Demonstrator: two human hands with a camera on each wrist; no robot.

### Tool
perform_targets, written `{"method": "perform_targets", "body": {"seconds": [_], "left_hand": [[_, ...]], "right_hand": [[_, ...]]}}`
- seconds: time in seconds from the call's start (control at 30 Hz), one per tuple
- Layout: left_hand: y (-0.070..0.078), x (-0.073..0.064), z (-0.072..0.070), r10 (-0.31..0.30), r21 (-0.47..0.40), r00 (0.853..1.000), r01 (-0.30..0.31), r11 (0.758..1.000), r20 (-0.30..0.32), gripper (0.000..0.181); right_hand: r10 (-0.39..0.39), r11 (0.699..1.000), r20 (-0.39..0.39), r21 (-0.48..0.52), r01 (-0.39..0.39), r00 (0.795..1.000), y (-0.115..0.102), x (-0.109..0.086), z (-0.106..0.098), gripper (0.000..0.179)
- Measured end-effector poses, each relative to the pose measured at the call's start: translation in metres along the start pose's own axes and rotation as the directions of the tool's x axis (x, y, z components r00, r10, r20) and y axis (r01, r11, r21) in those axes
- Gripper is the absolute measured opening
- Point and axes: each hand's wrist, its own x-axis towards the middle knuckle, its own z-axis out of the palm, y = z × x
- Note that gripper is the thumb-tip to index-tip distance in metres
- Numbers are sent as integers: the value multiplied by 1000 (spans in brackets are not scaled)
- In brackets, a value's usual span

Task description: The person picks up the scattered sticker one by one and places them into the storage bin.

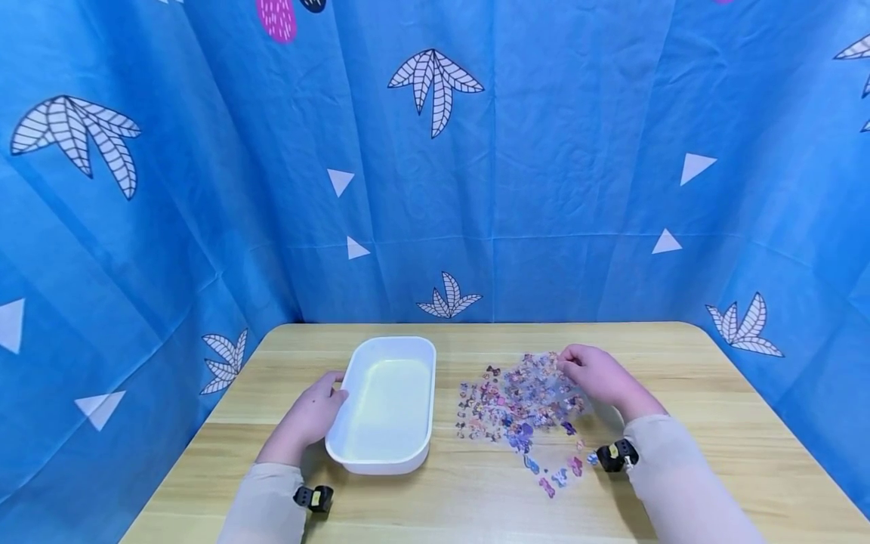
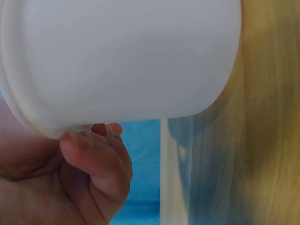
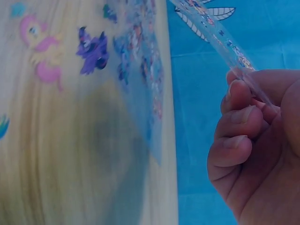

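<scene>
A white plastic tub (image 1: 390,408) with rounded corners stands on the left half of the table, nothing visible inside it. My left hand (image 1: 314,409) grips its left rim, thumb on top. In the left wrist view the fingers (image 2: 101,157) curl under the lip of the tub. Toward the right, my right hand (image 1: 596,374) pinches the edge of a clear sticker sheet (image 3: 220,42) between thumb and curled fingers. Small colourful cartoon stickers cover the sheet, and its held edge is lifted off the table in the right wrist view.
More clear sticker sheets (image 1: 503,400) lie overlapping on the wooden table (image 1: 503,514). Several loose pony stickers, one of them purple (image 3: 92,51), are scattered in front of them. A blue patterned curtain (image 1: 557,166) hangs behind the table and along both sides.
</scene>
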Motion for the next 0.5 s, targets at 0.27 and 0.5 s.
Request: {"method": "perform_targets", "body": {"seconds": [0.27,0.5], "left_hand": [[-1,2,-1,6,7,1000,-6,1000,8,46],[-3,2,-2,11,18,1000,-12,1000,13,47]], "right_hand": [[-41,998,-19,36,42,999,-10,0,-5,20],[-51,997,-31,55,53,998,-15,0,-4,20]]}}
